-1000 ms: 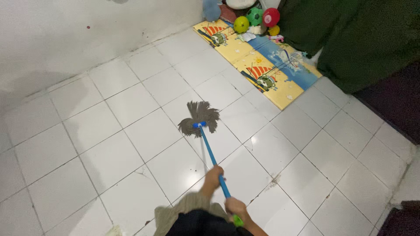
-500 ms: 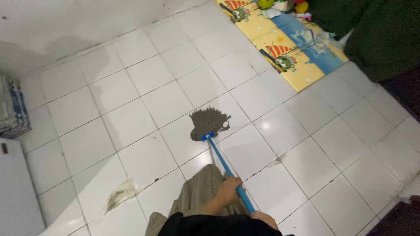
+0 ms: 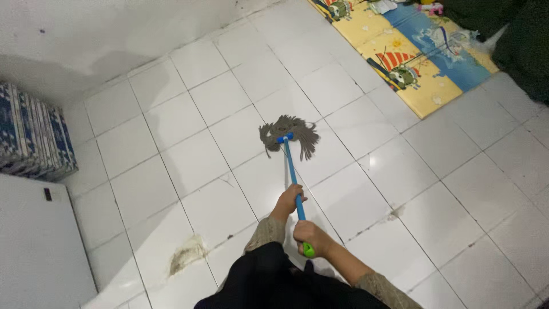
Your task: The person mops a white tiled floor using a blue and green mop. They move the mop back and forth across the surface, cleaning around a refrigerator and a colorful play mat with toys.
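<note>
Gripped a mop (image 3: 291, 171) with both hands. Left hand (image 3: 289, 200) wrapped around the blue handle partway down, fingers closed on it. Right hand (image 3: 309, 237) closed around the same handle nearer the body, just above the green end cap (image 3: 309, 250). Hands close together on the handle, one just ahead of the other. Sleeves in a tan fabric at both wrists, dark clothing at the bottom edge of the view.

Handle ran up and slightly left from the hands to the mop head (image 3: 289, 134), grey strands spread flat on the white tiled floor (image 3: 189, 160), fanned to both sides of the blue socket. Head lay across a tile joint, well apart from the walls.

Brownish smear (image 3: 186, 254) on a tile to the left of the body, near the lower edge. Small dark mark (image 3: 394, 213) on a joint to the right. Colourful play mat (image 3: 412, 57), yellow and blue with boat pictures, lay on the floor at the upper right, well apart from the mop head. Dark green fabric (image 3: 526, 46) at the far right edge beside the mat. Stack of folded blue-and-white patterned mats (image 3: 34, 137) stood against the white wall (image 3: 103, 28) at the left. White flat surface (image 3: 40, 240) in the lower left corner, below that stack.
</note>
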